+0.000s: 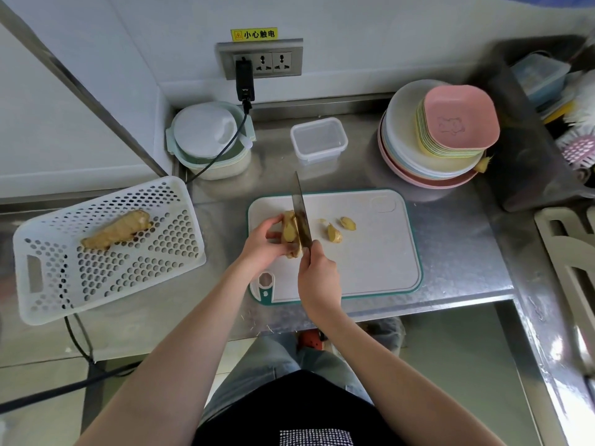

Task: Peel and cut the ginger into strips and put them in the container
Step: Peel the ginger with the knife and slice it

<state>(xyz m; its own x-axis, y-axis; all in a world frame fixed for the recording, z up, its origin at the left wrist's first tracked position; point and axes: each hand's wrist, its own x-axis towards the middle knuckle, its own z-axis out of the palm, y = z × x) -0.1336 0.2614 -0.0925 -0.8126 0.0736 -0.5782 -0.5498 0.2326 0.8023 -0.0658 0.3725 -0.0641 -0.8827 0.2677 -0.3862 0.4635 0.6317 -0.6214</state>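
My left hand [262, 241] grips the ginger [289, 231] on the cutting board [370, 252], fingers [273, 235] curled round its left side. My right hand [318, 278] is wrapped round the handle of the knife [301, 214] — the blade lies against the ginger's right side, tip pointing away from me. Cut-off pieces [335, 233] lie on the board just right of the blade. The clear container [318, 140] stands on the table [450, 226] beyond the board, lidless. Another ginger root [116, 230] lies in the white basket [106, 249] at my left.

Both forearms extended, left hand [262, 241] and right hand [317, 273] curled.
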